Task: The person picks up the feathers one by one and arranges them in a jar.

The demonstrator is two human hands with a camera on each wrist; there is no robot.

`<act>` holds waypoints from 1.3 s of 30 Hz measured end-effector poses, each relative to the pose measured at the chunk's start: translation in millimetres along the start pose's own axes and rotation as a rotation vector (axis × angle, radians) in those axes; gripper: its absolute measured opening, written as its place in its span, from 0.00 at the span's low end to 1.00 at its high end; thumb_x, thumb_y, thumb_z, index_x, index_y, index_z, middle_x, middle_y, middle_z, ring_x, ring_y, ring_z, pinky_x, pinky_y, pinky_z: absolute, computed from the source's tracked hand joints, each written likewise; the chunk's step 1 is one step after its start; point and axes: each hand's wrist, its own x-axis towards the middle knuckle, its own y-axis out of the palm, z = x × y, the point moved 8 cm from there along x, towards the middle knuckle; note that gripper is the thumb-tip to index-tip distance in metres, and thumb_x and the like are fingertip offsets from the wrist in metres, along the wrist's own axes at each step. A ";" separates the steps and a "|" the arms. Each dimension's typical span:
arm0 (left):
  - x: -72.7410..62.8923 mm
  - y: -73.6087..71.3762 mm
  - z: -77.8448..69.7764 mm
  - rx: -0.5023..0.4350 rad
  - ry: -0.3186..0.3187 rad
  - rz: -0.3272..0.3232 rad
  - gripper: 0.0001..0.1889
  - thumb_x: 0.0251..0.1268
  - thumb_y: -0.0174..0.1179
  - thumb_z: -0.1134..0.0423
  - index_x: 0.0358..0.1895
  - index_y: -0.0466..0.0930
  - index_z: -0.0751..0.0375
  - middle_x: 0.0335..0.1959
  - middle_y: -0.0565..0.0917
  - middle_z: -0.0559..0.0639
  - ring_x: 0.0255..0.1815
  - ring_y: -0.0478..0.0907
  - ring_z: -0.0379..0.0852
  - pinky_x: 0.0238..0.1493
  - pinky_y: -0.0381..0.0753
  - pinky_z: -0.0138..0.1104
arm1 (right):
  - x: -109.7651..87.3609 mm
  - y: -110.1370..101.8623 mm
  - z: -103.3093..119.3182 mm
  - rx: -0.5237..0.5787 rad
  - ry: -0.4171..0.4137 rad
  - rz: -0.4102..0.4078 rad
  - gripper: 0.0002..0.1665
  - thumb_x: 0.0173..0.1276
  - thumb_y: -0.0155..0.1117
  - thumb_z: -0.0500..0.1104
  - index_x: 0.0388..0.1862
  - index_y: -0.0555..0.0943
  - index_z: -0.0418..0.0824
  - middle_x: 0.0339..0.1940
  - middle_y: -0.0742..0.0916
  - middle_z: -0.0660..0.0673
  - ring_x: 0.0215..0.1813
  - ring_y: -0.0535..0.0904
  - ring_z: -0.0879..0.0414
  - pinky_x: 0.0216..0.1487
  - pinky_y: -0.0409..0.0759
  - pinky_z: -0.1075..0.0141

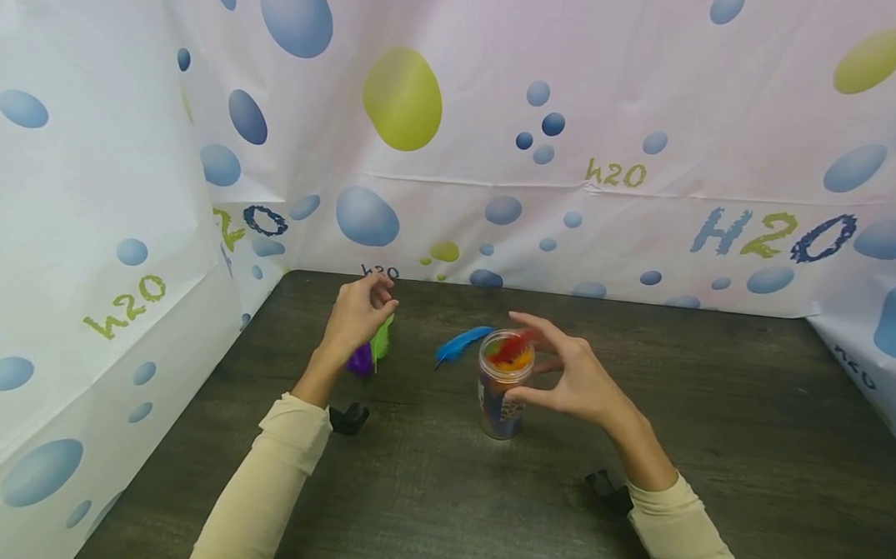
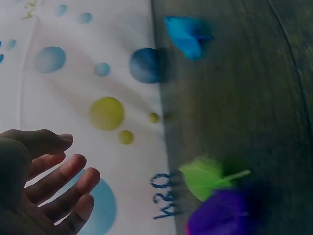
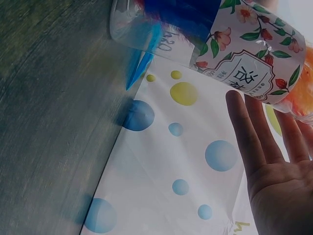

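A clear jar (image 1: 499,398) with a floral label (image 3: 254,54) stands upright, with orange, red and blue-purple contents visible. A red feather (image 1: 511,349) shows at its mouth. Around the jar's right side my right hand (image 1: 575,373) is spread, thumb and fingers well apart; its long fingers look nearly straight in the right wrist view, and whether they touch the jar I cannot tell. My left hand (image 1: 360,313) hovers over a green feather (image 1: 381,341) and a purple feather (image 1: 360,359), fingers loosely bent around nothing. Between the hands lies a blue feather (image 1: 462,343).
The dark wooden table (image 1: 423,495) ends at a white sheet (image 1: 484,131) printed with blue and green dots, which rises at the back and both sides. Black bands (image 1: 349,419) show at both wrists.
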 end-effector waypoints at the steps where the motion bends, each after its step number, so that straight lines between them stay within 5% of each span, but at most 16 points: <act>1: 0.8 1.8 3.7 0.021 -0.017 0.006 0.12 0.68 0.68 0.70 0.51 0.83 0.70 0.37 0.86 0.60 0.37 0.85 0.55 0.42 0.85 0.48 | 0.1 0.0 0.3 0.000 -0.002 0.001 0.55 0.53 0.84 0.31 0.78 0.65 0.36 0.56 0.87 0.37 0.56 0.86 0.40 0.43 0.90 0.55; 8: 3.9 10.8 29.1 0.085 -0.134 0.033 0.13 0.67 0.67 0.69 0.52 0.83 0.69 0.41 0.87 0.61 0.43 0.86 0.58 0.47 0.84 0.52 | 1.2 -0.4 1.7 -0.011 -0.005 0.001 0.55 0.53 0.84 0.32 0.78 0.65 0.36 0.55 0.87 0.37 0.55 0.86 0.40 0.43 0.90 0.59; 16: 9.8 22.8 49.4 0.160 -0.184 0.083 0.15 0.69 0.68 0.67 0.55 0.82 0.68 0.47 0.87 0.62 0.48 0.85 0.61 0.49 0.83 0.55 | 0.8 -1.8 0.1 -0.013 -0.001 -0.002 0.55 0.53 0.84 0.32 0.78 0.66 0.36 0.56 0.88 0.38 0.55 0.86 0.41 0.43 0.90 0.60; 31: 12.7 40.3 68.3 0.221 -0.246 0.189 0.20 0.66 0.70 0.63 0.57 0.80 0.69 0.49 0.83 0.64 0.51 0.83 0.63 0.50 0.83 0.55 | 0.3 -0.7 0.5 0.000 -0.008 0.004 0.55 0.53 0.84 0.31 0.78 0.65 0.36 0.57 0.87 0.38 0.56 0.86 0.43 0.44 0.90 0.62; 39: 9.5 49.0 74.0 0.241 -0.252 0.188 0.25 0.63 0.74 0.65 0.59 0.79 0.74 0.57 0.82 0.70 0.56 0.82 0.67 0.54 0.84 0.54 | -0.6 -0.1 0.7 -0.008 0.005 0.008 0.56 0.53 0.84 0.32 0.78 0.65 0.37 0.57 0.87 0.39 0.56 0.86 0.44 0.44 0.90 0.62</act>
